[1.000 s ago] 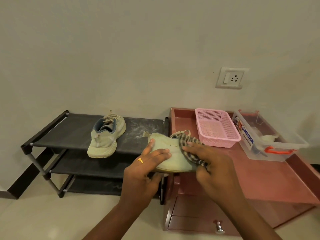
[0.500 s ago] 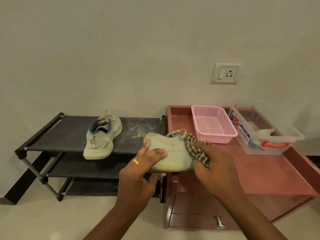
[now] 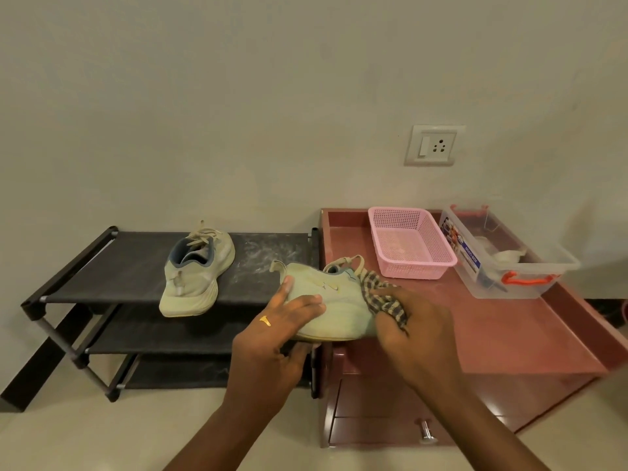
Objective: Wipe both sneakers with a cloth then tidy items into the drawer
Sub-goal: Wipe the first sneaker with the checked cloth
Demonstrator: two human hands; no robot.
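Honestly, the held sneaker (image 3: 333,300) hangs in mid-air at the centre of the frame, over the gap between the shoe rack (image 3: 102,266) and the red tabletop (image 3: 492,334). My read: the left hand (image 3: 272,338) clamps the heel end, fingers (image 3: 302,302) spread across the side, thumb underneath. The right hand (image 3: 414,328) bunches its fingers round the checked cloth (image 3: 384,300), pressed on the toe.

Risk as I see it: rub too hard and the shoe twists out of that 1-handed hold and drops to the floor. The other sneaker (image 3: 195,273), dusty on the rack at the left, is easy to skip. The drawer (image 3: 373,430) at the bottom looks closed.
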